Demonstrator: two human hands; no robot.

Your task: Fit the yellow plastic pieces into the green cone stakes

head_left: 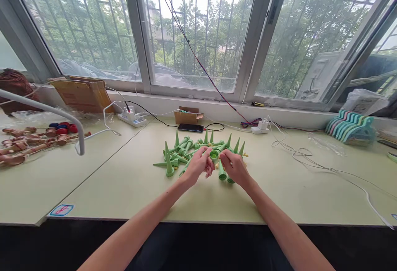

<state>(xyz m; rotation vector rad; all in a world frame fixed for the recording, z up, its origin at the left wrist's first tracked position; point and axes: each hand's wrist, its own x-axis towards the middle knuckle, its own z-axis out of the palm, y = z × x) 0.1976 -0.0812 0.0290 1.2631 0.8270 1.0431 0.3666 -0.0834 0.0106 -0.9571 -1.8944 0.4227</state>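
My left hand [199, 164] is closed around a green plastic plant-watering spike [214, 155], its round hollow end turned up towards me. Close beside that opening, my right hand [235, 166] has thumb and fingers pinched together; a small yellowish bit shows at the fingertips, too small to name. Around both hands lies a heap of similar green spikes [185, 146]. Some stand point up, such as one spike [169, 166] left of my left hand. Another spike [222, 172] lies below the hands with its open end facing me. Small yellow pieces peek out among them, partly hidden.
Behind the heap lie a phone [190, 128] and a small cardboard box [187, 116]. Power strips [132, 118] and loose white cables [310, 161] spread over the table [124, 192]. Wooden pieces [18, 147] and a white metal tube [52, 107] are left, small hangers [352, 127] right.
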